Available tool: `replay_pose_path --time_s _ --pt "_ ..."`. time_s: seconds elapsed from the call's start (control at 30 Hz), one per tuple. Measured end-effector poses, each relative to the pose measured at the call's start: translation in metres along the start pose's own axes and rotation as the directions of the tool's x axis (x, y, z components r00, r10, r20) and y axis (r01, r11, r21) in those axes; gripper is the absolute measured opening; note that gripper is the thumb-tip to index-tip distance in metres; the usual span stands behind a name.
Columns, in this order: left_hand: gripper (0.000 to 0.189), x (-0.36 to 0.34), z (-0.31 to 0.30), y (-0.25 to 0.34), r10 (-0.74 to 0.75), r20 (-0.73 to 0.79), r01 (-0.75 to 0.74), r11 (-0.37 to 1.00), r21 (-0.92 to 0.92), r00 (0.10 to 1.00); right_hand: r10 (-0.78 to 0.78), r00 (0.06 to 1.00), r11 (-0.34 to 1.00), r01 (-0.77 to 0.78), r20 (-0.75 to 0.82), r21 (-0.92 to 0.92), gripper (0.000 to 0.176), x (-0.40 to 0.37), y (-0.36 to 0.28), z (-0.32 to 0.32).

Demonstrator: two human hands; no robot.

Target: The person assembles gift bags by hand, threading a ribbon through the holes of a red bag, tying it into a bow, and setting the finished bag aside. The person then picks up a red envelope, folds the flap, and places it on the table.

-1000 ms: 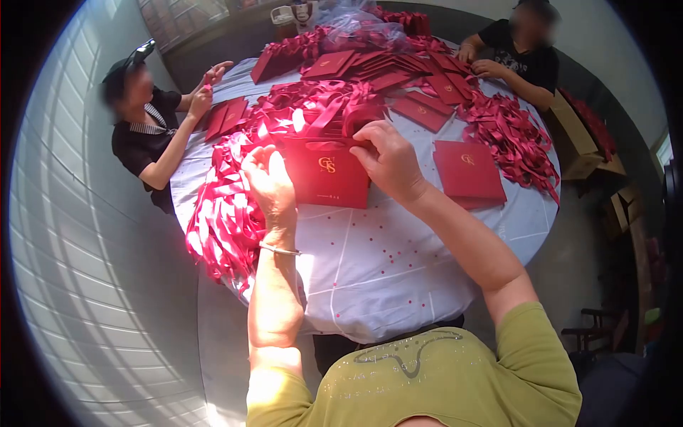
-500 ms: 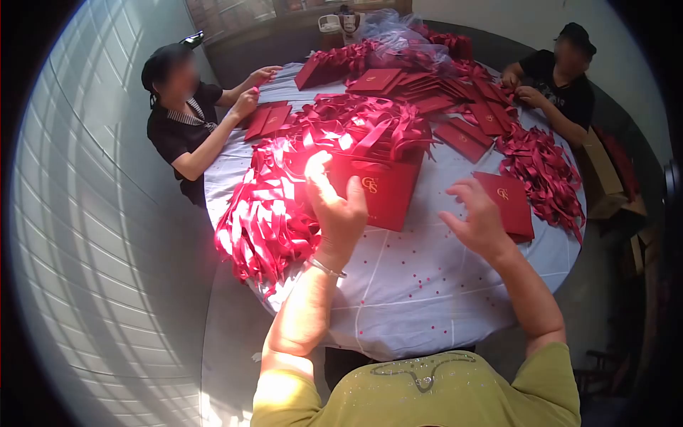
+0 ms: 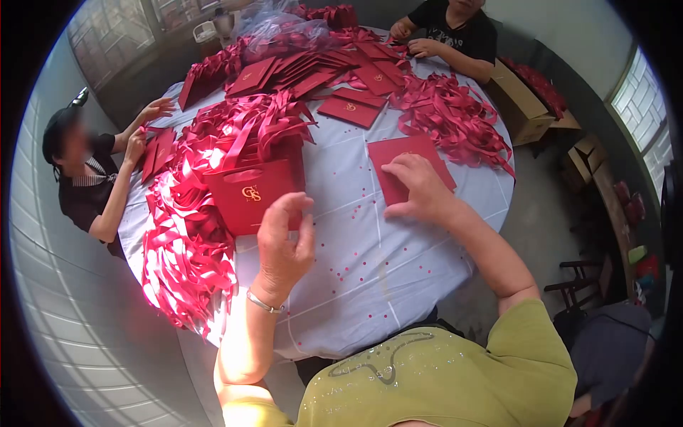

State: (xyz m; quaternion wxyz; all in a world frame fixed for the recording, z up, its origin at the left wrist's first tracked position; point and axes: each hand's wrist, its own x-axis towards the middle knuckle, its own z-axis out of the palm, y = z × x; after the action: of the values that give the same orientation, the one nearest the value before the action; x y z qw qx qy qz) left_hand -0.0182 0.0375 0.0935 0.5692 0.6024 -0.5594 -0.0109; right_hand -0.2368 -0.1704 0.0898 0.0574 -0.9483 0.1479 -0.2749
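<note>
My right hand (image 3: pixel 423 186) is over a flat red paper bag (image 3: pixel 388 152) on the right of the table, its thumb and fingers apart and fingertips right at the bag's surface. In the middle left my left hand (image 3: pixel 284 240) is raised with curved fingers, a gap showing between thumb and fingers. Close beyond it stands a row of red gift bags (image 3: pixel 245 201) with gold lettering on the front one. Glossy red ribbons (image 3: pixel 267 117) hang over their tops. A silver bracelet (image 3: pixel 265 302) circles my left wrist.
Loose red ribbon lies in a heap (image 3: pixel 448 114) at right and a sunlit pile (image 3: pixel 181 267) at left. More red bags (image 3: pixel 299 70) and clear plastic (image 3: pixel 281 32) cover the far side. Two people sit around the white-clothed table (image 3: pixel 334 313). Cardboard boxes (image 3: pixel 523 99) stand beyond its right edge.
The view has swung to the right, so the table appears farther left. My right hand has come from beside the flat red bag to over it. My left hand stays raised, near the standing bags.
</note>
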Motion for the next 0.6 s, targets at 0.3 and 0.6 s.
replay_pose_path --time_s 0.3,0.6 --pt "0.028 -0.001 0.004 0.003 -0.123 0.178 0.125 0.992 0.000 0.976 -0.347 0.923 0.899 0.277 0.167 0.338 0.078 -0.019 -0.128 -0.014" --pt "0.022 -0.006 0.009 0.007 -0.057 0.347 -0.027 0.972 0.234 0.936 -0.404 0.907 0.846 0.322 0.118 0.425 0.077 -0.026 -0.153 0.024"
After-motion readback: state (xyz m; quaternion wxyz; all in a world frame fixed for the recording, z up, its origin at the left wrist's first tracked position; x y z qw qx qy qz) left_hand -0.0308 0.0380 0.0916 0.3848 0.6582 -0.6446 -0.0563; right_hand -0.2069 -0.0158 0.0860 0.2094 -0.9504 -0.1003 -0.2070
